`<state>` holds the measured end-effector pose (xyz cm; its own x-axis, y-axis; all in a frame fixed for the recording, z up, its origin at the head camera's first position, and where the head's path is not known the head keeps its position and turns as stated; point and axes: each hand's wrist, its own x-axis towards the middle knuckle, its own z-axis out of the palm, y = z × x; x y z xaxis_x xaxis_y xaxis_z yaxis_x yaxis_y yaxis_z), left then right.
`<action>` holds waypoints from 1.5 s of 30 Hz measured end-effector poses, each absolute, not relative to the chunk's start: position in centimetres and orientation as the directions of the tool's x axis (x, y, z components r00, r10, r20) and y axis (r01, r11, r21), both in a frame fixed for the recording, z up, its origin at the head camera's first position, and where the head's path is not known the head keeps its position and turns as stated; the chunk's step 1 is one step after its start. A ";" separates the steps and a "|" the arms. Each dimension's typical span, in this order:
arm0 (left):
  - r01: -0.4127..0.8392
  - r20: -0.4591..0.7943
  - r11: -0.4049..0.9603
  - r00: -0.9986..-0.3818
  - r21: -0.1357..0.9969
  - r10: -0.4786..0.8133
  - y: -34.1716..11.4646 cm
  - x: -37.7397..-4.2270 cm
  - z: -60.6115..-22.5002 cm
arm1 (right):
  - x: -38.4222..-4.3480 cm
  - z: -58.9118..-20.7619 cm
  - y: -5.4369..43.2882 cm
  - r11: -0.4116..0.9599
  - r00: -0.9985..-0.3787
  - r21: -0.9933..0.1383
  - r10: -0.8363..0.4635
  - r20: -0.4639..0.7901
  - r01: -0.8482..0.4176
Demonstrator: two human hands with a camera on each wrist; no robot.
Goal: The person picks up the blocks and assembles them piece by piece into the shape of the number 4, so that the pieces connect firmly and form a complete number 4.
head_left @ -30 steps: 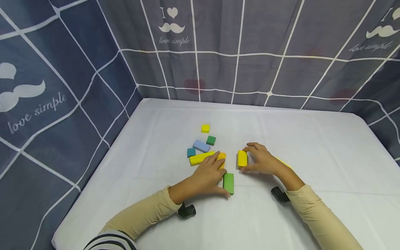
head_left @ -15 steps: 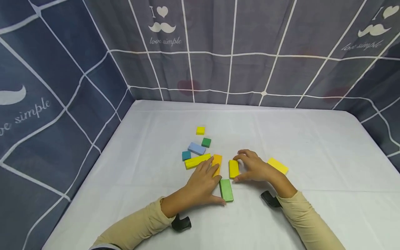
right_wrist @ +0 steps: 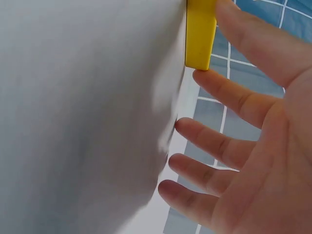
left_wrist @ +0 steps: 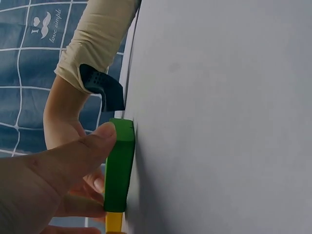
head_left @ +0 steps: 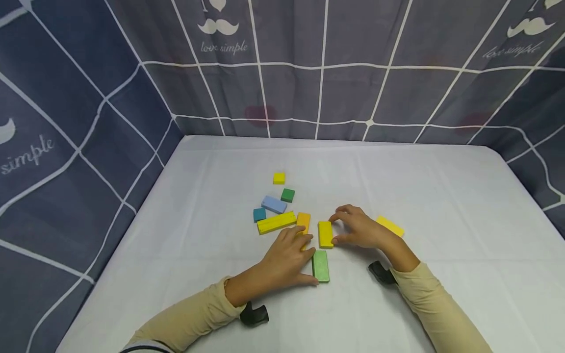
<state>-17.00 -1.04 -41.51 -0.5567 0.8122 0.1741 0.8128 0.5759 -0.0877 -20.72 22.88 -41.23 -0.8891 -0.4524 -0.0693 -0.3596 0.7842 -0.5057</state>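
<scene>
My left hand (head_left: pixel 284 260) spans the light green block (head_left: pixel 321 267) lengthwise, thumb at its near end and index finger at its far end. In the left wrist view, the thumb lies on the upper end of this green block (left_wrist: pixel 119 165). The other left fingers spread over the orange block (head_left: pixel 303 218) and partly cover it. My right hand (head_left: pixel 359 230) is beside a yellow block (head_left: pixel 325 235), fingers fairly straight and spread. In the right wrist view, the index fingertip is right at one end of the yellow block (right_wrist: pixel 200 36); the other end is out of frame.
A long yellow piece (head_left: pixel 276 223), a teal block (head_left: pixel 259 214), a light blue block (head_left: pixel 274 204), a dark green block (head_left: pixel 288 195) and a small yellow block (head_left: pixel 279 178) lie farther left. Behind the right wrist is a flat yellow block (head_left: pixel 390 225). Patterned curtains (head_left: pixel 291 93) border the white table (head_left: pixel 441 196).
The yellow block by my right hand came left and nearer, beside the orange one; my right thumb then slid off its near end. The light green block shifted nearer and rightward with my left hand.
</scene>
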 end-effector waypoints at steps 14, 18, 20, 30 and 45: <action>0.826 0.198 0.546 -0.517 -0.140 0.833 -0.8 -16.5 -41.8 | -20.2 -41.0 21.7 0.798 -0.883 -0.502 -0.451 -0.130 -0.333; 0.830 0.199 0.538 -0.507 -0.148 0.838 -0.8 -16.6 -41.8 | -20.1 -40.8 21.6 0.795 -0.879 -0.497 -0.460 -0.123 -0.347; 0.832 0.202 0.534 -0.502 -0.152 0.841 -0.8 -16.6 -41.7 | -20.1 -40.7 21.5 0.793 -0.877 -0.495 -0.466 -0.117 -0.355; 0.839 0.202 0.524 -0.493 -0.146 0.846 -0.8 -16.3 -41.7 | -19.9 -40.9 21.3 0.795 -0.875 -0.498 -0.465 -0.135 -0.346; 0.776 0.188 0.631 -0.618 -0.014 0.764 -0.5 -17.0 -42.0 | -19.9 -41.0 21.4 0.797 -0.876 -0.498 -0.462 -0.138 -0.342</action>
